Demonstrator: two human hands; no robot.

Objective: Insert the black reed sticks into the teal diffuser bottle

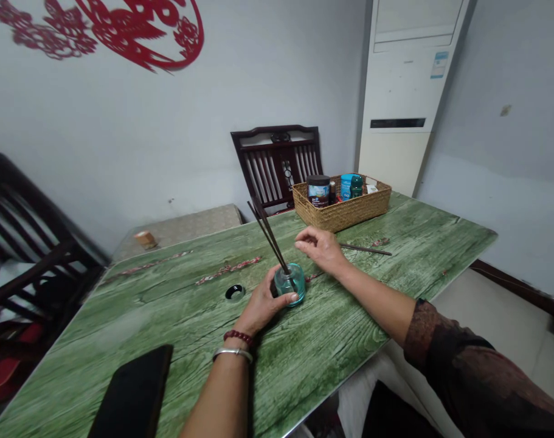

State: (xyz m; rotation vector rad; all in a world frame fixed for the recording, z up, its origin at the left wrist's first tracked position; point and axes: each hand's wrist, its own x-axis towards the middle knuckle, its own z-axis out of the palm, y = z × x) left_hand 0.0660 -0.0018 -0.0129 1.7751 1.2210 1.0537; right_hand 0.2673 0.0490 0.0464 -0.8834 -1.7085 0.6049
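My left hand [261, 307] is wrapped around a small teal glass bottle [290, 284] on the table. Several thin dark reed sticks [267, 234] stand tilted in the bottle's neck. My right hand [320, 249] hovers just beyond the bottle, fingers loosely curled and holding nothing. One more dark reed stick [365, 249] lies on the tabletop just past those fingers. A black-and-silver ring-shaped cap [235, 292] lies to the left of my left hand. A black phone [133, 392] lies near the table's front edge.
The table has a green wood-pattern top [121, 310]. A wicker basket [342, 207] of jars and bottles stands at its far end. Dark wooden chairs [277, 164] stand behind and to the left. A white floor-standing air conditioner [395, 85] stands in the corner.
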